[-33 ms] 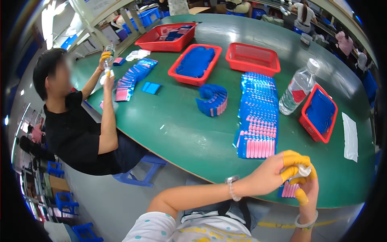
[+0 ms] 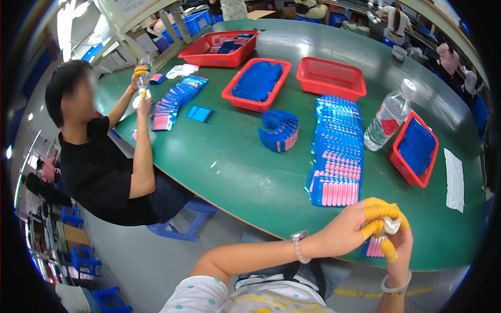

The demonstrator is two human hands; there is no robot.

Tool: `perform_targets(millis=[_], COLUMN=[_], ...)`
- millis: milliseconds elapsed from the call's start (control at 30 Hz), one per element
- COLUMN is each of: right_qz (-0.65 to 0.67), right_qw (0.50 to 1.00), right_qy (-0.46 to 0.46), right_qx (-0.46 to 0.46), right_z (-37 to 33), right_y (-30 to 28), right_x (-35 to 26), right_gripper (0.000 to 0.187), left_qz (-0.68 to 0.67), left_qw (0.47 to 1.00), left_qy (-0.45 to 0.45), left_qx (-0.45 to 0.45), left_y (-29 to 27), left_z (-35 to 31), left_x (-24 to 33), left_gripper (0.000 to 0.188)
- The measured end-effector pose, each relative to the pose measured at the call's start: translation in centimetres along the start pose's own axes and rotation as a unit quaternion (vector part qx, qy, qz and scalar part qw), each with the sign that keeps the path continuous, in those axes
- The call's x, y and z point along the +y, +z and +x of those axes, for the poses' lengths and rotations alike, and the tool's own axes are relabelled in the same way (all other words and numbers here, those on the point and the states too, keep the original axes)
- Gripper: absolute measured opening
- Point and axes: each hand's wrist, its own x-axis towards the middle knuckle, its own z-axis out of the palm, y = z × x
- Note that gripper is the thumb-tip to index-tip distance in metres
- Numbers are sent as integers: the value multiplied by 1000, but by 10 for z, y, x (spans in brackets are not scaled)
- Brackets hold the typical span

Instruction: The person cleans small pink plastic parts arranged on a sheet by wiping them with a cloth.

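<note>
Yellow finger cots cover the fingers of my left hand (image 2: 350, 225) and my right hand (image 2: 401, 241). They meet over the table's near edge at the right, both closed around a small crumpled white wad, perhaps tissue or cloth (image 2: 391, 226). Fingers hide part of it. Just below, partly covered by my hands, lies a blue packet with pink stripes (image 2: 374, 247). Beyond my hands, overlapping rows of blue-and-pink packets (image 2: 339, 156) run away from me.
A clear bottle (image 2: 389, 117) stands beside a red basket (image 2: 412, 175) of blue pieces. A white strip (image 2: 454, 180) lies far right. More red baskets (image 2: 355, 94) sit farther back, near a curved packet stack (image 2: 279, 138). A co-worker (image 2: 99, 156) sits left, holding a bottle (image 2: 142, 78).
The view has shifted slightly, so the table's things sit a little farther right and lower. My right thumb has moved up toward the white wad.
</note>
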Motion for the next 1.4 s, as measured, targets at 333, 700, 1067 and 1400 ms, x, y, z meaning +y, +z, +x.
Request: perform_targets(millis=[333,700,1067,1400], right_qz=[-111,-284,-129,-551], right_qw=[991,909,963,735], right_qy=[7,-243,-234,-393], right_qx=[-79,183,48,-40], right_z=[47,169,228,115], right_y=[61,23,28,59], right_x=[-22,-18,-12,-67], right_gripper=[46,103,71,80], left_qz=[166,-81,-276,-217], left_qw=[984,981,928,937], left_qy=[-40,20,-11,75], left_qx=[56,177,250,261], left_y=[-49,-71,-64,-66], left_z=[-40,-60,-59,-61], left_x=[19,1,18,28], left_gripper=[60,26,58,62])
